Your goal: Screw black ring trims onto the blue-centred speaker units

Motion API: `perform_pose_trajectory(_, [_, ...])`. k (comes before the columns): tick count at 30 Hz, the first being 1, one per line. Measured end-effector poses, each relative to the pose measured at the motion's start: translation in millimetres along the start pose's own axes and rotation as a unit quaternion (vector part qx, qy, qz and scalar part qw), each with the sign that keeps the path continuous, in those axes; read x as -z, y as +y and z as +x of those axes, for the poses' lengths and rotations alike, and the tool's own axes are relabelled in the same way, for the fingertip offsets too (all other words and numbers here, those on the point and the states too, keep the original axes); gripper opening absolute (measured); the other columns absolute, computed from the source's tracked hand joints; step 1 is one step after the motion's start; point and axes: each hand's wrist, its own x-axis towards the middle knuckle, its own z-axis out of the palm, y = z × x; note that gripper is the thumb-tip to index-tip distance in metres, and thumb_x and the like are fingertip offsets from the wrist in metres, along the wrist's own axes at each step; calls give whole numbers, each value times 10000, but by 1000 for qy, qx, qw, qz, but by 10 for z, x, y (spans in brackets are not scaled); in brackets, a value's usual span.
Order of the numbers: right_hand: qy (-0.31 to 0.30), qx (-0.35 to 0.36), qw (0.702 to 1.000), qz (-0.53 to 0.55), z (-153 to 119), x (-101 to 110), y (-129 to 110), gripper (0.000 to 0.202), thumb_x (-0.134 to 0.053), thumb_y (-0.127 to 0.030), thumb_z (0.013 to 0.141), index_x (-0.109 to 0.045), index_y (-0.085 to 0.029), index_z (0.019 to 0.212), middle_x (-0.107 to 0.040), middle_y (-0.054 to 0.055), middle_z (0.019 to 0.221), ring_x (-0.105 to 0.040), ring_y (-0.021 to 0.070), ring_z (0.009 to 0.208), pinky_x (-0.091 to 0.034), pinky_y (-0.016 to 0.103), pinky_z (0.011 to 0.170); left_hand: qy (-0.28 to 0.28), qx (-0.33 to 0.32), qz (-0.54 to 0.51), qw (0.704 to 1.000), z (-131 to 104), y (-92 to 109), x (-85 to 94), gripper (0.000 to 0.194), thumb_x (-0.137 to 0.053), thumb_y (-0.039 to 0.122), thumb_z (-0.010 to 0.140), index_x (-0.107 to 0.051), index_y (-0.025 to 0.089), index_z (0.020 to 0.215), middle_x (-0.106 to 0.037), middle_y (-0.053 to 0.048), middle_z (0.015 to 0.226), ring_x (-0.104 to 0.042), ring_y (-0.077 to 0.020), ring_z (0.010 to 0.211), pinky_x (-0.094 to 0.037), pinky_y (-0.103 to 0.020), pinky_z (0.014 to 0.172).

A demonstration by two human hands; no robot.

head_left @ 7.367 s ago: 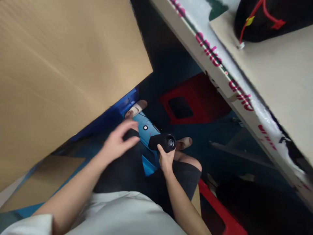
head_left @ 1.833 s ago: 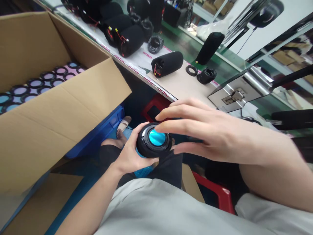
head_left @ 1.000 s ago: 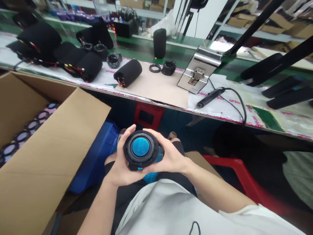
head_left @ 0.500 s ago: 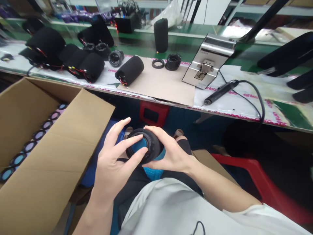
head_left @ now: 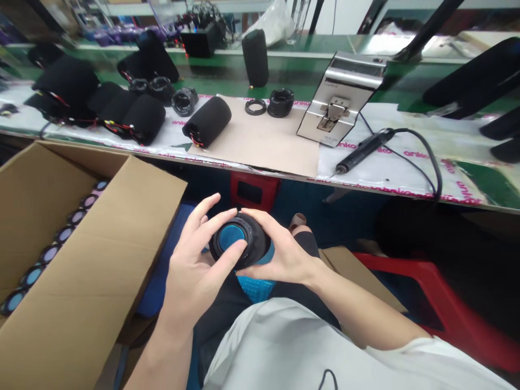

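Note:
A black cylinder with a blue disc in its ringed end (head_left: 232, 236) is held above my lap, that end towards my left. My right hand (head_left: 284, 252) wraps round its body from the right, thumb below and fingers on top. My left hand (head_left: 199, 257) grips the ringed end, its thumb on the near side of the ring by the blue disc and a fingertip at the upper rim; another finger is raised off it. The far side of the cylinder and some fingertips are hidden.
On the bench (head_left: 284, 146) lie a black fabric cylinder (head_left: 208, 122), a thin ring (head_left: 255, 107), a black ring part (head_left: 280, 103), a silver device (head_left: 341, 103) and a corded screwdriver (head_left: 365, 150). An open carton (head_left: 93, 260) holding several ringed pieces stands at left; a red chair (head_left: 430, 281) is at right.
My left index fingertip has moved from the blue disc up to the ring's upper rim, so more of the disc shows. My right hand keeps its hold. The view has shifted slightly.

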Motion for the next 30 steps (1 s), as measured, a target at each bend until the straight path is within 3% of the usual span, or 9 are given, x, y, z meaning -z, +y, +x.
perform_pose_trajectory(3, [-1, -12, 1000, 12, -4, -12, 23, 1040, -964, -520, 802, -404, -272, 1643, -544, 137, 1607, -567, 314, 1498, -469, 501, 1315, 10, 18, -37, 999, 42, 14, -16, 506, -816, 263, 959, -716, 367, 1444, -600, -24, 1634, -554, -308, 1551, -510, -465, 1290])
perform_pose_trajectory(7, [18, -33, 999, 30, 16, 47, 28, 1037, -995, -550, 744, -470, -259, 1589, -608, 131, 1544, -632, 312, 1431, -503, 487, 1292, 126, 30, -96, 987, -32, -151, 16, 487, -772, 271, 994, -676, 338, 1467, -674, -42, 1537, -597, -277, 1513, -517, -448, 1278])
perform_pose_trajectory(10, [88, -43, 995, 31, 167, 240, 93, 1037, -985, -638, 713, -500, -226, 1532, -662, 138, 1460, -689, 306, 1352, -588, 451, 1198, 158, 97, -65, 981, -352, -723, 37, 458, -731, 352, 1009, -649, 292, 1456, -692, -94, 1489, -667, -284, 1425, -546, -468, 1231])
perform_pose_trajectory(14, [243, -45, 969, 5, 680, 709, 346, 1035, -922, -732, 723, -475, -198, 1488, -599, 165, 1498, -623, 318, 1414, -534, 470, 1239, -3, 213, 195, 958, -1081, -1833, -120, 575, -654, 560, 935, -680, 219, 1397, -632, -181, 1545, -592, -391, 1487, -506, -582, 1228])
perform_pose_trajectory(17, [330, -43, 943, -17, 1193, 1052, 627, 1059, -914, -686, 710, -412, -188, 1498, -556, 174, 1528, -570, 313, 1445, -457, 465, 1290, -7, 246, 253, 936, -1617, -2353, -307, 441, -630, 464, 897, -809, 141, 1138, -686, -287, 1438, -546, -554, 1478, -396, -801, 1186])
perform_pose_trajectory(20, [366, -47, 929, -31, 1630, 1229, 949, 1070, -928, -606, 684, -400, -160, 1501, -550, 187, 1531, -559, 308, 1436, -439, 447, 1293, -46, 216, 362, 906, -1931, -2538, -424, 402, -491, 322, 994, -847, 224, 1152, -714, -159, 1499, -487, -445, 1567, -330, -699, 1271])
perform_pose_trajectory(23, [375, -65, 924, -48, 1894, 1250, 1266, 938, -905, -502, 800, -432, -150, 1530, -560, 185, 1525, -560, 314, 1425, -435, 509, 1284, -77, 194, 447, 870, -1991, -2628, -463, 453, -438, 283, 1026, -848, 241, 1213, -721, -109, 1512, -521, -404, 1546, -371, -630, 1253])
perform_pose_trajectory(27, [370, -76, 923, -69, 1994, 1190, 1573, 622, -767, -420, 1001, -543, -171, 1525, -562, 153, 1528, -560, 331, 1424, -446, 610, 1248, -92, 186, 489, 847, -1930, -2734, -473, 416, -495, 265, 988, -859, 299, 1186, -740, -69, 1491, -558, -378, 1518, -399, -603, 1230])
perform_pose_trajectory(30, [375, -71, 921, -81, 1954, 1155, 1671, 611, -750, -415, 1023, -543, -185, 1550, -533, 150, 1570, -536, 339, 1456, -441, 622, 1256, -94, 179, 496, 844, -1911, -2772, -488, 403, -518, 261, 975, -859, 316, 1182, -750, -61, 1473, -573, -374, 1506, -412, -597, 1225])
